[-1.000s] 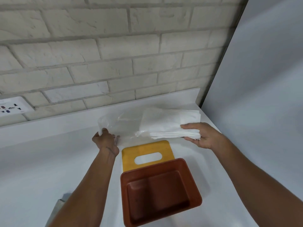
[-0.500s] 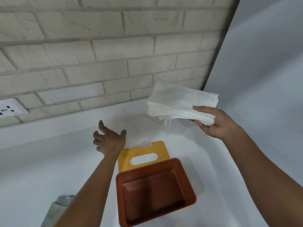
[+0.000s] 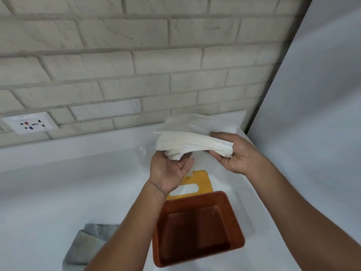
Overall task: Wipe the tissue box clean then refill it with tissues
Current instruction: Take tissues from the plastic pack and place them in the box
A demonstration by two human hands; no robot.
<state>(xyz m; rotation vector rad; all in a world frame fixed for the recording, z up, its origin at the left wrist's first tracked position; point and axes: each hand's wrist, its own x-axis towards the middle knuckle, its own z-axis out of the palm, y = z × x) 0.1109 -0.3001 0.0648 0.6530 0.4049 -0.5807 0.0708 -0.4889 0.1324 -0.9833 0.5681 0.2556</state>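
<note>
The brown tissue box point(image 3: 197, 229) lies open and empty on the white counter, its yellow slotted lid point(image 3: 201, 182) flat just behind it. Above the lid I hold a white stack of tissues point(image 3: 191, 142) in the air. My right hand point(image 3: 234, 153) grips the stack's right end between thumb and fingers. My left hand point(image 3: 170, 169) is palm up under the stack's drooping left end, fingers touching it from below. A clear plastic wrapper point(image 3: 143, 159) lies on the counter behind my left hand, partly hidden.
A grey cloth point(image 3: 88, 245) lies crumpled at the counter's front left. The brick wall rises behind, with a white socket plate point(image 3: 31, 123) at the left. A plain white wall point(image 3: 312, 133) closes the right side.
My right hand has lowered the tissue stack toward the middle. My left hand has let go of the plastic wrapper, turned palm up and come under the stack's left end.
</note>
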